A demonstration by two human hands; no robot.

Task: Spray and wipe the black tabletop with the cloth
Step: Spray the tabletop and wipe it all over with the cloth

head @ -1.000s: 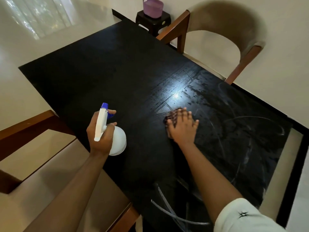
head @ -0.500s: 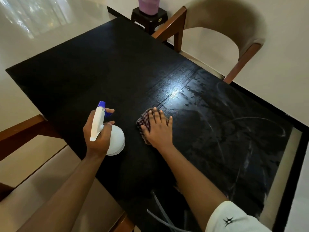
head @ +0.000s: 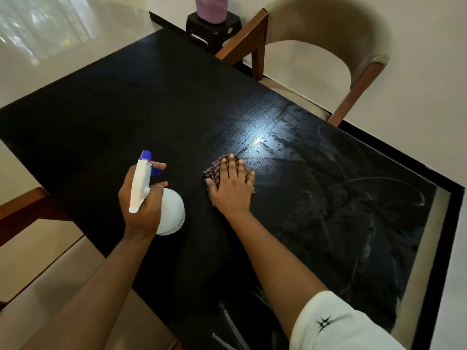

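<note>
Left chair: a wooden chair (head: 22, 210) with a pale seat stands at the table's left edge.
Tabletop: the black tabletop (head: 101, 109) runs diagonally across the view, dull and dry on its left half.
Left hand: the left hand (head: 141, 205) grips a spray bottle, fingers curled round its neck and the forefinger hooked at the blue trigger.
Spray bottle: the white spray bottle (head: 169, 213), tipped with a blue nozzle, points away from the person over the table's near-left edge.
Cloth: the checked cloth (head: 214, 170) lies bunched on the tabletop near its middle, mostly under the palm.
Right hand: the right hand (head: 232, 188) presses flat on the cloth, fingers straight and spread.
Stool: a black stool (head: 214, 29) beyond the far corner carries a purple tub (head: 211, 8).
Wet patch: a wet sheen (head: 267, 145) glares just beyond the fingertips.
Far chair: a curved-back chair (head: 328, 29) sits at the table's far-right side.
Streaks: pale curved streaks (head: 366, 198) mark the right half.
</note>
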